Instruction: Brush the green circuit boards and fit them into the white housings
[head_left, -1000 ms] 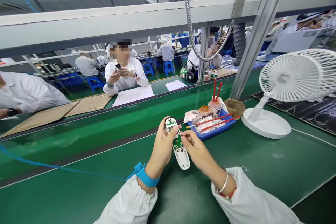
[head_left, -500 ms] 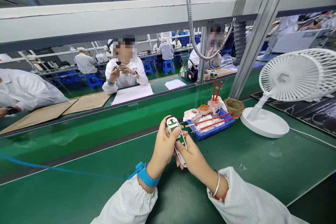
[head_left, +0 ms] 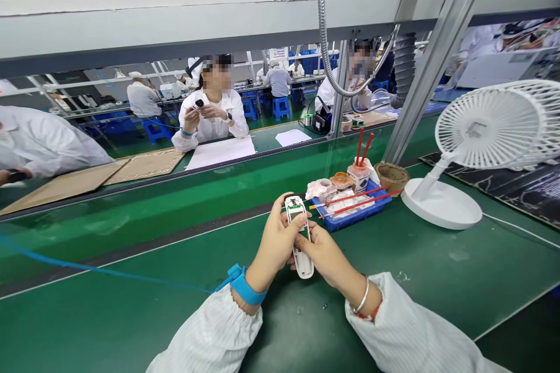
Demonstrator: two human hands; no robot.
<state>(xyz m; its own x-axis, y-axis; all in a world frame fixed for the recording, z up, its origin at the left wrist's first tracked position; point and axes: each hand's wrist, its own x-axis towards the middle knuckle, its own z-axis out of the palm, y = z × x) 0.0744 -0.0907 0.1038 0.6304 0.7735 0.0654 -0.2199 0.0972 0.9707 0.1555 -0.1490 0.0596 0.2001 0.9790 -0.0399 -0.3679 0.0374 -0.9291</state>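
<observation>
Both hands hold a long white plastic housing (head_left: 303, 265) with a green circuit board inside, raised above the green bench. My left hand (head_left: 276, 239) grips its upper left side, thumb laid across the board. From the right, my right hand (head_left: 321, 247) closes on the middle, with its thumb pressed on the inside near the other thumb. The housing stands nearly upright in view, its open face toward me. The fingers behind it are mostly hidden. A blue strap with a cord circles my left wrist.
Just beyond my hands sits a blue tray (head_left: 345, 220) with small jars and red-handled brushes (head_left: 367, 202). A brown pot (head_left: 392, 177) and a white fan (head_left: 441, 204) stand to the right. Across the green divider, a co-worker (head_left: 212, 111) handles a small dark object.
The housing has turned more upright, and its lower end shows more of its white inside. Both hands still grip it, the thumbs slightly shifted. The view has moved a little.
</observation>
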